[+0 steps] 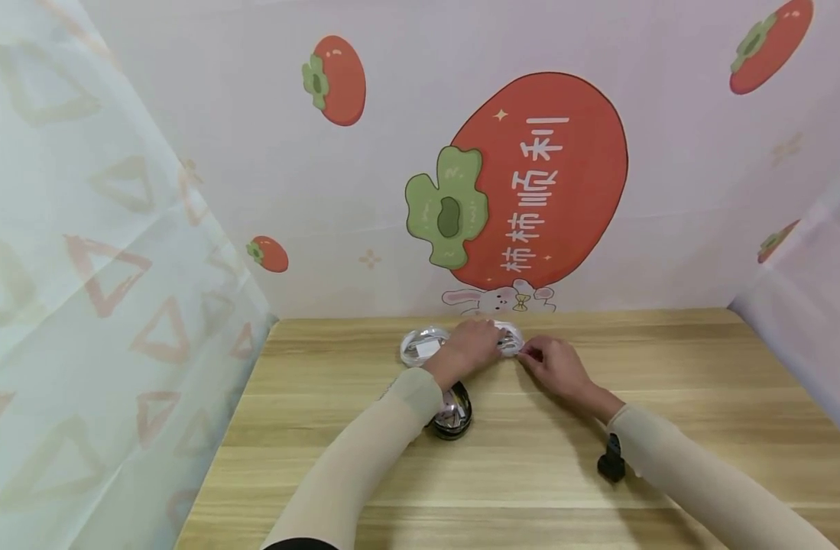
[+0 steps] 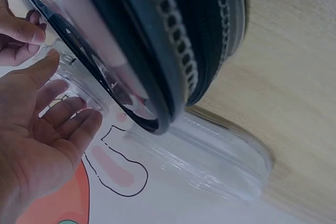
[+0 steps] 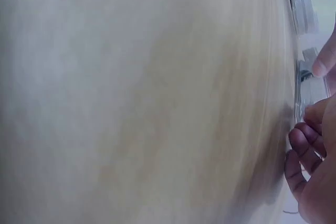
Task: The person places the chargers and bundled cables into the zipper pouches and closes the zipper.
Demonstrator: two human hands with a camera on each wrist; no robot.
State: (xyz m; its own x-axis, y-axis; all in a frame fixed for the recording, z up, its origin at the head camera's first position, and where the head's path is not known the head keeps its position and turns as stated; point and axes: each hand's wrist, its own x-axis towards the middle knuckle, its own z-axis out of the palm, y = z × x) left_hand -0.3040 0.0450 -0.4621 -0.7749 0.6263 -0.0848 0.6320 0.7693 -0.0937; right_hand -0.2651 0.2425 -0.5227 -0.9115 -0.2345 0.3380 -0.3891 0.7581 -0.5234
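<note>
At the back of the table lies a round clear zip pouch [image 1: 510, 341] with a cable-like item inside. My left hand [image 1: 473, 345] holds its left side, fingers curled round the rim in the left wrist view. On its right edge, my right hand [image 1: 553, 368] pinches with thumb and forefinger; what exactly sits between those fingertips I cannot tell. The right wrist view shows both hands around this clear pouch [image 3: 311, 90]. A second round clear pouch [image 1: 420, 347] lies left of my left hand. Below my left wrist, a black-trimmed round pouch [image 1: 452, 416] is partly covered by the sleeve.
The wooden table [image 1: 530, 473] meets a printed cloth wall [image 1: 364, 191] right behind the pouches. Cloth side walls stand at left and right. A black wrist camera [image 1: 611, 462] hangs beneath my right forearm.
</note>
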